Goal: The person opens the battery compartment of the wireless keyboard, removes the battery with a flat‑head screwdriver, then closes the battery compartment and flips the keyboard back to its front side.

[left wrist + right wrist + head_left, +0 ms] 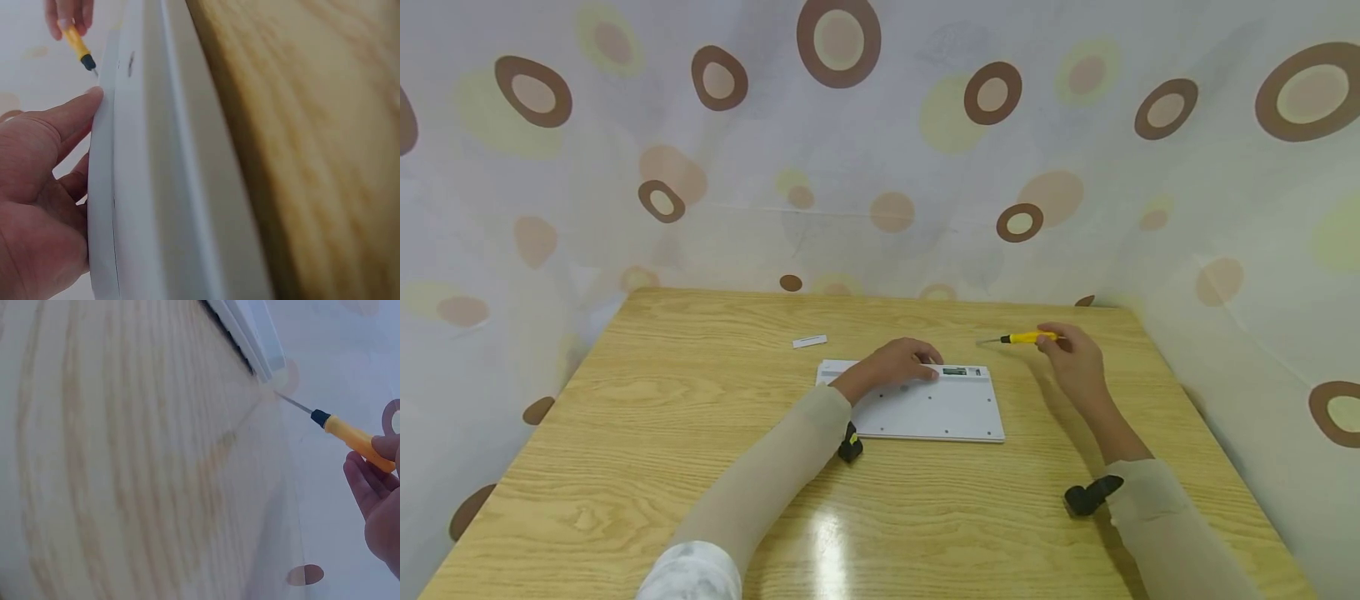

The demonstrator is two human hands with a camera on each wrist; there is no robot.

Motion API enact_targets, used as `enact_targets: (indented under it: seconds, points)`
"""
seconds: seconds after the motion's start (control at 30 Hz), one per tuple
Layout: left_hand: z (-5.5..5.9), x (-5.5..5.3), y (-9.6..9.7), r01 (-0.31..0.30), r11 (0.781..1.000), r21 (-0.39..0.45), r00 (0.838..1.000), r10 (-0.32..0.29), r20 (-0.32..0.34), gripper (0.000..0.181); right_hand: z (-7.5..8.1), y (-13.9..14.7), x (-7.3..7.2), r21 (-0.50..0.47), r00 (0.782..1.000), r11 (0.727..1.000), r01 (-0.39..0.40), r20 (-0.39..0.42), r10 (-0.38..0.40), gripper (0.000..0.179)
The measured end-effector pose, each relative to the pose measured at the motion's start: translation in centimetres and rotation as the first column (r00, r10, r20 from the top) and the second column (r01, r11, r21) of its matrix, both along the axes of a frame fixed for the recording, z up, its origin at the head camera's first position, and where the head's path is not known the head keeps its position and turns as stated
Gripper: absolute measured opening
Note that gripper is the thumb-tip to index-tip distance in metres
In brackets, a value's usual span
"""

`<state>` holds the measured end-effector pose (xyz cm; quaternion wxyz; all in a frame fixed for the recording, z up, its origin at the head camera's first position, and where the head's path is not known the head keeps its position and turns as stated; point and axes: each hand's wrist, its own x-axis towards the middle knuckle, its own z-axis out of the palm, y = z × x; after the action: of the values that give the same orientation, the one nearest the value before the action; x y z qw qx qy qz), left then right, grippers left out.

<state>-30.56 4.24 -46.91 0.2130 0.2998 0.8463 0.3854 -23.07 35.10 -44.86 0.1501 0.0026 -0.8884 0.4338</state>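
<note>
A white keyboard (917, 412) lies face down on the wooden table, small dark screw holes dotting its back. Along its far edge, a small slot with something green (955, 372) shows to the right of my left hand (901, 362). That hand grips the far edge, thumb on the back and fingers over the rim; the left wrist view shows the thumb (75, 112) against the white edge. My right hand (1075, 360) holds a screwdriver (1026, 337) by its yellow handle, off to the keyboard's right. Its thin shaft points left, apart from the keyboard (250, 331).
A small white strip (809, 341), like a cover, lies on the table (625, 433) behind and left of the keyboard. Patterned sheeting (880, 167) with brown circles rises along the table's back and sides. A dark camera (1088, 497) is strapped at the right wrist.
</note>
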Motion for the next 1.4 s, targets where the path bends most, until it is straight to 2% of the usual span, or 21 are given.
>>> enact_targets:
  seconds: [0.03, 0.27, 0.37, 0.57, 0.7, 0.93, 1.13, 1.4]
  points:
    - [0.0, 0.0, 0.0, 0.000, 1.000, 0.002, 1.000, 0.000, 0.001, 0.028, 0.1, -0.1, 0.0, -0.012, 1.000, 1.000, 0.009, -0.002, -0.009, 0.038]
    - [-0.2, 0.0, 0.0, -0.003, 1.000, 0.008, 1.000, 0.003, 0.004, 0.029, 4.0, -2.8, 2.2, -0.122, 1.000, 0.992, -0.010, -0.025, 0.007, 0.039]
    - [-0.2, 0.0, 0.1, -0.008, 1.000, 0.004, 1.000, 0.008, 0.001, 0.030, 3.8, -2.8, 2.0, -0.148, 0.999, 0.989, -0.012, -0.044, 0.006, 0.041]
    - [-0.3, 0.0, 0.1, -0.009, 1.000, 0.003, 1.000, 0.009, -0.008, 0.030, 1.8, -2.3, 0.7, -0.208, 0.998, 0.978, -0.026, -0.068, 0.012, 0.043]
    - [-0.4, 0.0, 0.0, -0.002, 1.000, 0.012, 1.000, 0.002, -0.012, 0.030, 1.6, -2.6, 0.6, -0.213, 0.998, 0.977, -0.025, -0.061, 0.013, 0.044]
    - [-0.4, 0.0, 0.0, 0.005, 1.000, 0.012, 1.000, -0.005, -0.019, 0.032, 2.3, -3.6, 1.1, -0.125, 0.995, 0.991, -0.054, -0.086, 0.043, 0.043]
    - [-0.3, 0.1, 0.0, 0.003, 1.000, -0.001, 1.000, -0.003, -0.030, 0.033, 2.3, -4.0, 0.9, -0.050, 0.992, 0.995, -0.084, -0.101, 0.078, 0.041]
    - [-0.2, 0.1, 0.0, 0.000, 1.000, 0.001, 1.000, 0.000, -0.026, 0.032, 3.1, -5.9, 0.5, 0.101, 0.982, 0.990, -0.103, -0.146, 0.117, 0.036]
